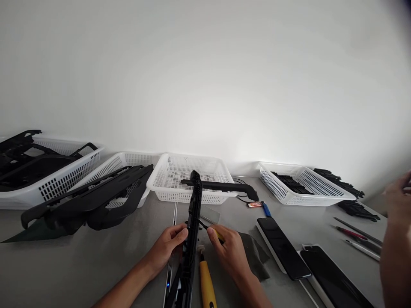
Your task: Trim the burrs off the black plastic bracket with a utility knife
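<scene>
Evidently your left hand [167,244] pinches the long black strip [194,201] between thumb and fingers, and your right hand [230,249] closes around a slim tool [204,224], its tip at the strip's right side. The step looks like scraping or trimming there; the next move seems to call for a firm left hold and light tool pressure. Right of the strip's lower part lies a yellow-handled tool [207,284]; behind its upper end sits a white basket [167,196]. Exact tip contact is too small to judge, your right fingers cover most of the slim tool's handle, and the frame's bottom cuts off the strip's near end.
</scene>
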`<state>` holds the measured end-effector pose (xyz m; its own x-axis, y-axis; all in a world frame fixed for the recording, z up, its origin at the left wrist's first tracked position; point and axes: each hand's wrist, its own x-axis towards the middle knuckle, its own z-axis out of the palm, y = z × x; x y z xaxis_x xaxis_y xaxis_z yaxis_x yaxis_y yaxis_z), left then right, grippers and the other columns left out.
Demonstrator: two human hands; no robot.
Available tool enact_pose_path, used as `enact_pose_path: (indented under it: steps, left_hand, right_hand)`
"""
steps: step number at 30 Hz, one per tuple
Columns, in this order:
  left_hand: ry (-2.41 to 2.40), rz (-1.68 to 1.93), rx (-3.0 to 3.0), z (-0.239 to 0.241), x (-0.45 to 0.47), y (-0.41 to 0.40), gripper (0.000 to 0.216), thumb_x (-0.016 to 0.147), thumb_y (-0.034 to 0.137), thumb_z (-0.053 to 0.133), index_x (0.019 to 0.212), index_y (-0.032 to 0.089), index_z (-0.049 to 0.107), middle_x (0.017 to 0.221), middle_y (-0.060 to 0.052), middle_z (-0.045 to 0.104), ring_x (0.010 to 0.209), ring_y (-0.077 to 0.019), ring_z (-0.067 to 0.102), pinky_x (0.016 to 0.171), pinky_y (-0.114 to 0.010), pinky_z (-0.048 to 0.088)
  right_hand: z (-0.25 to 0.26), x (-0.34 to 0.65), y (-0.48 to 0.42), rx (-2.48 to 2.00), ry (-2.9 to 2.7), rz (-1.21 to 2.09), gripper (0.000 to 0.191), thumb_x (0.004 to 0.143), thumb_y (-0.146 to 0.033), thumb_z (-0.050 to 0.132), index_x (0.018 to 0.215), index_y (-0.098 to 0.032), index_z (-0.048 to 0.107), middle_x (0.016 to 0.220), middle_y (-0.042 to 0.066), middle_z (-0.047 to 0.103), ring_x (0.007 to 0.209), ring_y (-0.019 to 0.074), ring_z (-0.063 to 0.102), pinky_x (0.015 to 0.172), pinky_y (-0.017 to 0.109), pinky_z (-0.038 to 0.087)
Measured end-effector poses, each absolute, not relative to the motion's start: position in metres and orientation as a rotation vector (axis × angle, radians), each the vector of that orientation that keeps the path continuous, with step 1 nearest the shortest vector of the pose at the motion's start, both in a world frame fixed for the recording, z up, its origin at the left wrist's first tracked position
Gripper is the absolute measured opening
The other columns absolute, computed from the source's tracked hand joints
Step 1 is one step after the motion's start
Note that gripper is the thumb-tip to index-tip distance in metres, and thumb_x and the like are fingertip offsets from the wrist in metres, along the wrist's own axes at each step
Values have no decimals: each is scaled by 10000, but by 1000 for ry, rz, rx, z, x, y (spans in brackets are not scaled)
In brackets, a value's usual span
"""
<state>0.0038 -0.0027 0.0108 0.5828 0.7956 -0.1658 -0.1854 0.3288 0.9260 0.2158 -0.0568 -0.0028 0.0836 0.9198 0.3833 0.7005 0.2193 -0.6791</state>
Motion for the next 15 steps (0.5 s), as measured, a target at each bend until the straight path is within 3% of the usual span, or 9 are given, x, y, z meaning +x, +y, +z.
enact_pose_path:
  steps: [5,9,15]
  left_hand:
    - [732,773,988,8,6,-2,486,799,628,812,872,162,694,696,-4,631,533,-122,566,470,-228,454]
    - [756,781,960,10,5,-2,496,772,641,830,827,167,694,679,7,624,556,-121,568,515,-232,479]
    - [741,751,996,11,0,-4,482,870,585,759,1148,190,771,943,-71,766,821,-214,691,727,-289,550]
  right_hand:
    - [2,215,-60,-1466,-1716,393,498,1072,-522,457,909,-180,781,820,47,735,742,163,670,679,232,431]
    - [3,213,-61,-1462,-1745,438,468,1068,-509,471,921,-195,785,857,53,755,778,179,696,707,241,450]
    - [1,214,-60,-1508,-1716,396,493,1072,-521,456,938,-190,795,872,64,767,779,184,702,694,245,464]
